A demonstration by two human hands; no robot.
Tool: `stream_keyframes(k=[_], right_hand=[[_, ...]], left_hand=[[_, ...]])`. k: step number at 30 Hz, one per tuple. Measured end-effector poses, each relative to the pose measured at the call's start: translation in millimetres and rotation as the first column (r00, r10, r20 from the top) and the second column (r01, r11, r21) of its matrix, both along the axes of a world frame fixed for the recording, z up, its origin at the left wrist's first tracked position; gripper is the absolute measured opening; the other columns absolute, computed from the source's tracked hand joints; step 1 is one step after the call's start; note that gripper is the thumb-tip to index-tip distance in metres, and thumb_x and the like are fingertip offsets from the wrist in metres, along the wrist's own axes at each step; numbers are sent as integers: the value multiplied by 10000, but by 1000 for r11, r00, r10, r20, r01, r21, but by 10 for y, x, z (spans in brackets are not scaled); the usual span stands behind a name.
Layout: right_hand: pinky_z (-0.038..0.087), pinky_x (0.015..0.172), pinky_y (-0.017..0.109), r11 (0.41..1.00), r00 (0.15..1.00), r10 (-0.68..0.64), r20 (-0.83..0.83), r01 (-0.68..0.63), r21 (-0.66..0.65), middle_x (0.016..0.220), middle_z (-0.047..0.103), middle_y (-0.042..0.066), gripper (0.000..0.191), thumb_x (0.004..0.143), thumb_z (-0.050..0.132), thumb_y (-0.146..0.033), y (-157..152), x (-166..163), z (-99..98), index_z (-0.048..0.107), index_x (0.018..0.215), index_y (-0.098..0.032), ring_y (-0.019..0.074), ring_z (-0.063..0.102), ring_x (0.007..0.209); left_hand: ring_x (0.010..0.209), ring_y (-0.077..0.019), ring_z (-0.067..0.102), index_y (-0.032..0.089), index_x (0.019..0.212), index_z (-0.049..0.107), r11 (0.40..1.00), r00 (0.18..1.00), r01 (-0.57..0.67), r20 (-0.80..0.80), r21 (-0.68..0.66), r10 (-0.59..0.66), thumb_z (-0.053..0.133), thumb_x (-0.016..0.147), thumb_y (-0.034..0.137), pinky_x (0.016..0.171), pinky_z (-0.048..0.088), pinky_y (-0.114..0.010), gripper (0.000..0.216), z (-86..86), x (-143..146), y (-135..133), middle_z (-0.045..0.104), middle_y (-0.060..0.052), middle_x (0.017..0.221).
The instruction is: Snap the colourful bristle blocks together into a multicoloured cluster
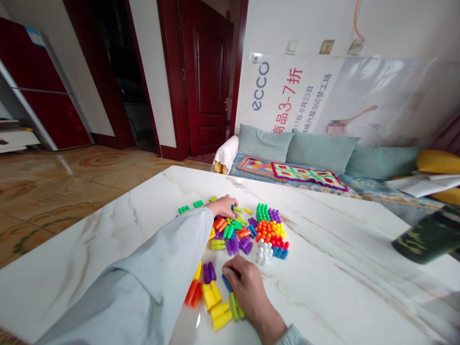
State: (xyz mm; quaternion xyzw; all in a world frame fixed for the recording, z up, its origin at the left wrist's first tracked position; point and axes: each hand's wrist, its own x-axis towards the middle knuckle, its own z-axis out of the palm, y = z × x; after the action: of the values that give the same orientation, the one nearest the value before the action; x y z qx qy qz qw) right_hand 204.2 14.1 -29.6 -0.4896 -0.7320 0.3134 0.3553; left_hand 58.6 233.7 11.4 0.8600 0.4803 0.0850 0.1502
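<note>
My left hand (222,207) reaches over a loose pile of coloured bullet-shaped plastic building blocks, its fingers pinched on a small blue block (233,206). Around it lie purple blocks (233,246), green blocks (229,231) and orange blocks (220,224). Nearer to me, my right hand (246,280) is curled on the table, thumb and fingers closed on another blue block (227,283). This block lies in line with a yellow-green block (235,307). Left of that hand are yellow blocks (211,294), a purple pair (209,272) and an orange one (193,293).
Right of the pile stand tight clusters of blocks: green (262,211), orange (265,231) and white (264,253). A dark camouflage-patterned object (422,239) stands at the right of the marble-look table (341,297). Behind is a sofa with cushions (319,149).
</note>
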Motion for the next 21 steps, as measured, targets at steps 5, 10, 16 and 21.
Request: stream_keyframes(k=[5,10,16,21], right_hand=[[428,671,246,1000,1000,2,-4,-2,-1,784,678,28,169,878,552,-219,10,2,-5,696,799,-180,162,623,734],[430,661,245,1000,1000,3,-8,-3,13,767,671,28,191,889,546,-242,12,10,-29,692,785,-177,162,615,719],[439,678,239,1000,1000,5,-2,-5,29,786,684,29,180,877,560,-234,22,6,-29,709,795,-176,159,619,739],[445,690,242,999,1000,19,5,-20,28,797,689,32,199,886,538,-239,25,14,-16,705,796,-179,161,624,747]], left_hand=[[1017,-248,630,234,1112,655,999,999,-37,-26,12,37,792,549,283,908,481,-291,581,23,-64,-32,653,-51,1096],[984,-274,655,239,1105,680,994,994,-107,-6,13,107,826,500,272,871,503,-318,624,32,-62,-55,697,-61,1069],[987,-255,658,201,905,743,980,976,-179,143,85,166,721,595,118,921,488,-317,322,-30,-46,-163,739,-45,947],[873,-202,670,146,974,737,973,939,-203,305,113,161,611,679,89,837,513,-281,325,114,-89,-365,745,-51,918]])
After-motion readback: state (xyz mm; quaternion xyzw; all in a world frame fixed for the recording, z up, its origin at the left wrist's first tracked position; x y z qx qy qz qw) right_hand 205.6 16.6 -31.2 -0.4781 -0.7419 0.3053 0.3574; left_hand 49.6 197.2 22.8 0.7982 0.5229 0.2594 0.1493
